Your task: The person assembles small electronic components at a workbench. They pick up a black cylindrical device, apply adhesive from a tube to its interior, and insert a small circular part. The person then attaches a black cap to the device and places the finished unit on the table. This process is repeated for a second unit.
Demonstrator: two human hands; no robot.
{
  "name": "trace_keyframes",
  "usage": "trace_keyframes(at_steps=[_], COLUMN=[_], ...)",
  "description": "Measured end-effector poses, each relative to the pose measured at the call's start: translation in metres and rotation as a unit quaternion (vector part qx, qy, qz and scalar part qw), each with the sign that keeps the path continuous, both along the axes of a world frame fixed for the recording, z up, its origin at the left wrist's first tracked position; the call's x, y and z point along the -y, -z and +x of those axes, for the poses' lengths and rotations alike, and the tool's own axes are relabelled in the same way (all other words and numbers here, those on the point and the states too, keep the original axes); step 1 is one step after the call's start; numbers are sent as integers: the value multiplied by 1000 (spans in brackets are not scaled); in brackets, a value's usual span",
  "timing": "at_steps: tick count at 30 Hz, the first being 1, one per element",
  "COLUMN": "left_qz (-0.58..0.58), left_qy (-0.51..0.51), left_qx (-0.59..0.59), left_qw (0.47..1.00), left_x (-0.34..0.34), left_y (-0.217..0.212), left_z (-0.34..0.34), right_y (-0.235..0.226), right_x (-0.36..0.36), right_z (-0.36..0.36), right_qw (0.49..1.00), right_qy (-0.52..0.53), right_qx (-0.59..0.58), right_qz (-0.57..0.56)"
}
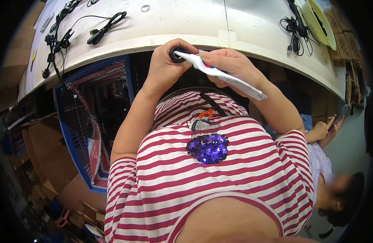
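Note:
My left hand (164, 67) is closed around a small black round piece with an open, ring-like end (177, 60), just off the table's near edge. In my right hand (237, 62) is a white squeeze tube (231, 79), gripped between thumb and fingers. The tube slants down to the right, and its narrow white tip (182, 54) points into the opening of the black piece. Whether the tip touches the inside cannot be made out. Part of the black piece is hidden by my left fingers.
Black cables (107, 29) lie on the white table (186, 24), with another bundle (293, 34) at right beside a pale yellow bowl (319, 25). A yellow-handled tool (33, 60) lies far left. Below stands a blue crate (69, 133). Another person holds a phone (338, 116) at right.

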State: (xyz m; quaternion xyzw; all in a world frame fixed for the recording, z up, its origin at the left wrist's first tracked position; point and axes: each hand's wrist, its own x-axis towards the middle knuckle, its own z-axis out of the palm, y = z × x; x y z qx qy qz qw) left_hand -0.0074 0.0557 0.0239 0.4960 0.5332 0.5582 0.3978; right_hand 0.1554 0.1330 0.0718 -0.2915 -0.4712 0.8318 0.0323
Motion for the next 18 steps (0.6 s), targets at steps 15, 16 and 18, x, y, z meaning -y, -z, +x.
trace_keyframes(at_steps=[15,16,18], left_qz=[-9,-11,-19], left_qy=[-27,-27,-31], left_qx=[-74,-82,-86], left_qw=[997,996,996], left_x=[-4,-4,-4], left_y=[5,4,3], left_z=[1,1,-2], right_y=[-20,-21,-25], right_x=[-25,-25,-27], right_z=[-10,-10,-9], right_qw=[953,955,951], right_qy=[-151,-149,-157], right_qx=[102,103,110], right_qz=[243,235,244])
